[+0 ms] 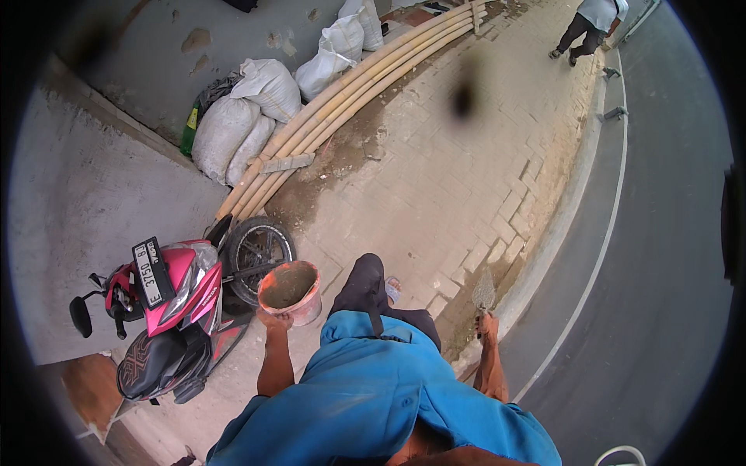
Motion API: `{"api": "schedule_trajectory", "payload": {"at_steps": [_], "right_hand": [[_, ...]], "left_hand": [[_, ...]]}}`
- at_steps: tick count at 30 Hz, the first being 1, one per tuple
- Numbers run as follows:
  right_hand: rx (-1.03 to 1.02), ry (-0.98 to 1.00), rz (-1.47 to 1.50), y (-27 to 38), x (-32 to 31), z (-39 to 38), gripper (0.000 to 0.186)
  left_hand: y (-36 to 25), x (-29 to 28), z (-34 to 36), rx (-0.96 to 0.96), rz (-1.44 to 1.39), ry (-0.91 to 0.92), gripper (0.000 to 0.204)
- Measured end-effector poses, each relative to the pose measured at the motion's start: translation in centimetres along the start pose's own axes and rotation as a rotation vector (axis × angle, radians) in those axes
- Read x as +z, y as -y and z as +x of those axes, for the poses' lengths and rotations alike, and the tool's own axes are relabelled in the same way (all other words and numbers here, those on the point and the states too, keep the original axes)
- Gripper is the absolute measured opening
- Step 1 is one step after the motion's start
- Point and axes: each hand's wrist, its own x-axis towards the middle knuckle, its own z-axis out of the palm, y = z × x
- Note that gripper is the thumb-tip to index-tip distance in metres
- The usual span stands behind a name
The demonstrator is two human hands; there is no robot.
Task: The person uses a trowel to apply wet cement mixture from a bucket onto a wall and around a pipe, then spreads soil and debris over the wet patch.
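Observation:
My left hand point(275, 319) is closed on the rim of an orange-red bucket point(308, 310) at my left side. Grey-brown stuff like mortar point(287, 286) shows inside it, and the outside is smeared pale. Out to my right, a pointed trowel point(483, 291) is gripped by my right hand point(487, 325). Its blade points away from me and is coated grey. Below the blade runs the sandy strip beside the kerb.
A pink and black motorbike point(186, 283) stands close on the left. Bamboo poles point(350, 93) and white sacks point(268, 85) lie along the wall. Paving point(412, 179) stretches ahead, with a road point(660, 233) on the right. A person point(594, 27) walks far ahead.

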Motion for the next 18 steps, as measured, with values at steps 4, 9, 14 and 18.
{"api": "schedule_trajectory", "payload": {"at_steps": [4,9,14,18], "right_hand": [[-0.161,0.071,0.041,20.3,2.7,8.6,0.029],[-0.152,0.119,0.068,34.2,8.5,16.8,0.031],[0.041,0.144,0.132,42.8,14.9,20.3,0.026],[0.109,0.214,0.005,48.1,18.1,24.7,0.031]], "left_hand": [[3.0,17.4,-2.9,-0.01,0.012,0.042,0.069],[7.1,37.1,-4.8,0.09,0.143,0.796,0.081],[11.6,58.1,-0.5,-0.021,0.129,0.25,0.078],[15.9,74.0,2.9,-0.072,0.161,0.175,0.079]]}}
